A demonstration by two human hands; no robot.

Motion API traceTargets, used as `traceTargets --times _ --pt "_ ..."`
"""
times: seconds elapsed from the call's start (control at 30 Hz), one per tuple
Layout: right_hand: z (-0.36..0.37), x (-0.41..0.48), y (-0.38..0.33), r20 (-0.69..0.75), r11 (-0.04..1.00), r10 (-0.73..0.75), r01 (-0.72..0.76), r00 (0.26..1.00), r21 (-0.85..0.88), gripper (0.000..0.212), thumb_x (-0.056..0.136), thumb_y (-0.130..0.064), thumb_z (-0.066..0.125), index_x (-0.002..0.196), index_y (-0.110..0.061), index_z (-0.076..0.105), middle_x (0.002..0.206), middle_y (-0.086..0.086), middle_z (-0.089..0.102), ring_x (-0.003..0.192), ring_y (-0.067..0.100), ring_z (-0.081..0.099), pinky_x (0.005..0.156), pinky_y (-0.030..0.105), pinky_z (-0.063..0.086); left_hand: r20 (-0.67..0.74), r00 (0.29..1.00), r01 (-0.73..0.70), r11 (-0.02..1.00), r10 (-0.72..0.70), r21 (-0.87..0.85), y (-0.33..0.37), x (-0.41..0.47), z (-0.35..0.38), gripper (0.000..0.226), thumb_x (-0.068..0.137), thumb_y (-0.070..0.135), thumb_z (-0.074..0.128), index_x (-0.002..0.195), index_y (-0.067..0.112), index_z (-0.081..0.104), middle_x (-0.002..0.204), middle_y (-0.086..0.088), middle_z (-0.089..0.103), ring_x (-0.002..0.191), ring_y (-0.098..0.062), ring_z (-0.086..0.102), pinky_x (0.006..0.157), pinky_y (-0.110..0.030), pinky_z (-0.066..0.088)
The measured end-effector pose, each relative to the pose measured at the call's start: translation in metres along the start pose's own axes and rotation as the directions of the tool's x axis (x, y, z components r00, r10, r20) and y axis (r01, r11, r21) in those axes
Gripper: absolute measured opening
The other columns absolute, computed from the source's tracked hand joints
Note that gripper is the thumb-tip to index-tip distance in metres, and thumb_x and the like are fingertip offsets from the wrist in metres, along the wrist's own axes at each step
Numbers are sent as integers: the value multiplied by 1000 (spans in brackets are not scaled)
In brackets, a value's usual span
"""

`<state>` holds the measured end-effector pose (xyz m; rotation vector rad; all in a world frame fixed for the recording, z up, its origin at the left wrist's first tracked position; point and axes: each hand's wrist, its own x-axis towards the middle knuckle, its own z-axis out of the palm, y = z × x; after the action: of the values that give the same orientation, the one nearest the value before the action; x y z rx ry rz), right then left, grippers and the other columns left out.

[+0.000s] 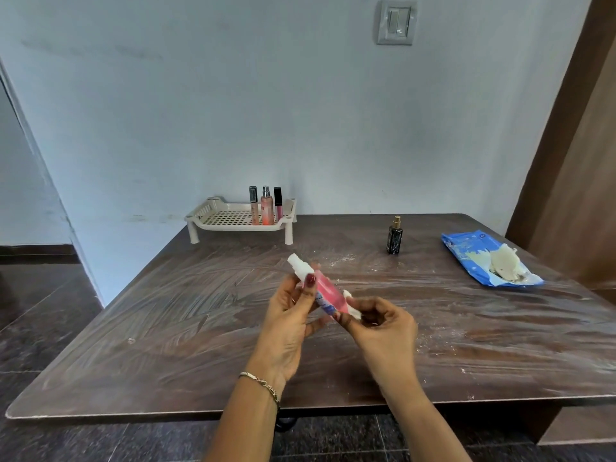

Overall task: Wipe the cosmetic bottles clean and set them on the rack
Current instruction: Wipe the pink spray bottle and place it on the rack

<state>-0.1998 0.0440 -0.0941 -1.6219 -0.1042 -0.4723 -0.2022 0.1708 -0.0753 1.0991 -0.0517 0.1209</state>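
Observation:
A pink bottle (pixel 328 292) with a white cap is held tilted above the middle of the table, cap pointing up and left. My left hand (pixel 290 315) grips it near the cap. My right hand (pixel 380 323) pinches a white wipe (pixel 353 310) against the bottle's lower end. A beige rack (pixel 233 220) stands at the back of the table with three bottles upright on its right side: a grey-capped tube (pixel 253 205), a peach spray bottle (pixel 266 206) and a black-capped pink tube (pixel 278 203). A dark bottle (pixel 394 235) with a gold top stands alone on the table to the right.
A blue wipe pack (pixel 466 253) lies at the right edge of the table with crumpled used wipes (pixel 505 265) on it. The brown table top (pixel 166 311) is streaked and dusty. A wall runs behind the table; a wooden door frame (pixel 573 145) stands at right.

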Motion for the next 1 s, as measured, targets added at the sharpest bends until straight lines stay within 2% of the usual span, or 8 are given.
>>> traceTargets --times 0.17,0.3,0.4,0.63,0.77,0.87,0.93,1.0 --pt "16 -14 -4 53 999 26 -25 998 -20 22 64 -10 85 69 -25 71 67 -10 72 62 5 67 60 18 53 -39 999 -32 994 36 102 -7 -3 13 34 72 44 65 101 26 62 72 11 56 74 -9 52 72 -27 45" --pt "17 -16 -6 57 984 92 -99 994 146 23 68 2 79 78 -18 73 72 -4 74 68 8 70 65 17 53 43 996 -91 942 81 322 -9 -3 11 28 88 41 54 112 26 54 95 5 60 89 -5 56 81 -20 45" --pt "15 -13 -8 94 929 164 -186 982 321 23 71 7 75 88 -8 73 80 5 75 76 14 71 69 20 55 102 994 -86 914 50 396 -8 -1 5 27 90 35 56 116 29 54 110 -1 65 104 -11 62 90 -27 50" --pt "-2 11 -25 158 677 304 -330 939 658 11 85 -11 63 83 -7 72 85 7 75 76 11 69 66 20 56 109 994 -25 915 -21 402 -17 -9 -1 45 78 25 73 121 24 61 99 1 73 85 -10 66 72 -30 57" --pt "1 17 -26 114 873 189 -220 975 434 14 85 -1 64 94 -9 72 91 6 74 83 11 70 69 18 54 106 994 -88 869 41 486 -15 -7 5 36 82 24 72 116 29 59 81 0 67 66 -16 57 62 -34 51" --pt "6 13 -18 1 999 -28 28 1000 28 28 81 2 68 96 -21 71 91 -7 73 85 2 68 74 14 53 90 993 -111 816 73 567 -15 -4 7 23 88 22 65 107 31 58 75 -1 62 59 -15 53 56 -33 48" --pt "5 8 -12 -5 927 -285 274 959 -257 28 79 0 70 99 -19 73 93 -10 71 86 -2 66 77 13 52 79 996 -82 818 46 569 -15 -4 7 22 88 20 64 108 28 58 77 -3 62 58 -15 54 57 -33 50" --pt "4 7 -5 113 727 -526 515 843 -454 28 76 2 71 101 -12 73 100 -4 72 92 4 67 80 20 54 80 997 -50 828 7 558 -13 -5 5 22 88 19 64 108 27 58 80 -5 63 60 -16 55 59 -32 50"
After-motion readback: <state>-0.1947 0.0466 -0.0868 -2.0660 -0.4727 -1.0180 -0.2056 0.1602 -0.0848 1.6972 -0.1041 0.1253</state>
